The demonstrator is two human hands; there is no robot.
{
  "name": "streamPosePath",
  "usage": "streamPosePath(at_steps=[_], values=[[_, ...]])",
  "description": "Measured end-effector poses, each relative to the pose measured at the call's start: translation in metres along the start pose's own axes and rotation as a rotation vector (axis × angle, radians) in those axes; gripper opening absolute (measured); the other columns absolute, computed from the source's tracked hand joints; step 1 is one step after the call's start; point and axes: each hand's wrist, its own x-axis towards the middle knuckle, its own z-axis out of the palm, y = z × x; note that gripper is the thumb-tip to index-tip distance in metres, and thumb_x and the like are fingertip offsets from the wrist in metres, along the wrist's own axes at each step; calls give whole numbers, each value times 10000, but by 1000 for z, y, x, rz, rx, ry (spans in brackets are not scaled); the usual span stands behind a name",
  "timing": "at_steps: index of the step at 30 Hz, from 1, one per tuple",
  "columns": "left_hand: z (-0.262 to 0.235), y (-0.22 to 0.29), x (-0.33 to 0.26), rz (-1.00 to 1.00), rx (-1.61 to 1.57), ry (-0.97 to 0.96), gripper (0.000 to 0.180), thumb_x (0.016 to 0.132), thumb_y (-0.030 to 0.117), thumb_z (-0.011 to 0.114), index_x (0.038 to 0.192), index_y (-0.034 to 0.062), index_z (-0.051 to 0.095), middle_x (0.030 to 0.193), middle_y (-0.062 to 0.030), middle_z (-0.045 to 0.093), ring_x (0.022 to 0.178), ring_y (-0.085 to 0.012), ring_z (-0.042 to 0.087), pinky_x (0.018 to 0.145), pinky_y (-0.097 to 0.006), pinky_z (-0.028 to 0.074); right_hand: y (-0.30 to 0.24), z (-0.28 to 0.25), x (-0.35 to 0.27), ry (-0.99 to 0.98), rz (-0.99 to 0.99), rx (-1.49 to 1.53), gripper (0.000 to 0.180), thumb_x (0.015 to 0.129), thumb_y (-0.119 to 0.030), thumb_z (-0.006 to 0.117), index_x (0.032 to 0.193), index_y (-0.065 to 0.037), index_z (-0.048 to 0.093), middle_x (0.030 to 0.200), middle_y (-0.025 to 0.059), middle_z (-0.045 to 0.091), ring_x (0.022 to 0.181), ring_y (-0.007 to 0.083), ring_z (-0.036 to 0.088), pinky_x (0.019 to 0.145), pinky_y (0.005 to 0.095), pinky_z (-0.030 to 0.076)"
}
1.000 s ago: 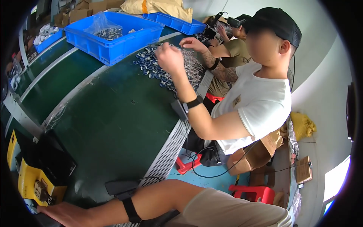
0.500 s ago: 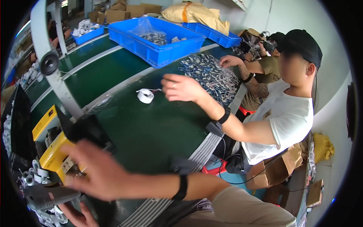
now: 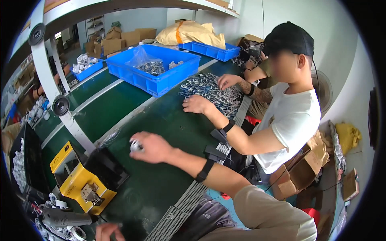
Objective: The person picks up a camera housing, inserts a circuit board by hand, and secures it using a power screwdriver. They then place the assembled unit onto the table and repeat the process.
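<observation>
My right hand [image 3: 155, 148] reaches over the middle of the green tabletop, its fingers closed round a small white ring-shaped part [image 3: 136, 145]. Fingers hide most of that part. My left hand [image 3: 109, 232] shows only at the lower edge, with its fingers slightly bent and apart and nothing visible between them. Just beyond it lies a grey barrel-shaped tool [image 3: 66, 218], among several white round parts [image 3: 78, 233]. A yellow bench device [image 3: 86, 193] with a metal fixture stands between my two hands, toward the left.
A co-worker in a white shirt [image 3: 295, 108] sits to the right, both hands at a pile of small wired parts [image 3: 215, 93]. A large blue crate [image 3: 155, 83] stands beyond. A grey post [image 3: 76, 130] rises at left, near a dark screen [image 3: 30, 160].
My right hand has moved forward and right from the yellow device and taken hold of the white ring-shaped part from the table. The co-worker's nearer hand has drawn back toward the pile.
</observation>
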Motion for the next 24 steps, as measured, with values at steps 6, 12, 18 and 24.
streamPosePath(at_steps=[6,12,18,24], values=[[15,-26,-11,-230,-208,-87,406,890,133,623,1232,-33,480,1029,-189,605,849,-313,635,746,-343,513,-122,29,-36,-285,-783,548,481,680,-306,703,1047,-62,512,871,121,572,773,338,593,633,433,485],[7,-23,-8,-843,-1083,81,485,975,378,480,1259,-15,471,1193,-115,551,1092,-225,544,915,-339,438,-129,56,-41,-311,-752,517,464,715,-272,700,1081,-37,537,988,159,554,946,322,560,791,430,459],[8,-24,-6,-886,-1196,135,473,971,346,493,1262,-27,485,1179,-118,566,1073,-225,546,940,-352,420,-115,45,-36,-422,-313,879,200,770,-130,673,906,-1,603,855,124,600,789,253,618,694,351,491],[7,-17,5,-912,-1277,174,500,949,355,538,1280,-14,473,1194,-107,566,1076,-225,542,935,-348,425,-112,39,-35,-672,-177,923,122,836,-113,641,862,4,618,816,101,636,703,230,629,642,338,478]])
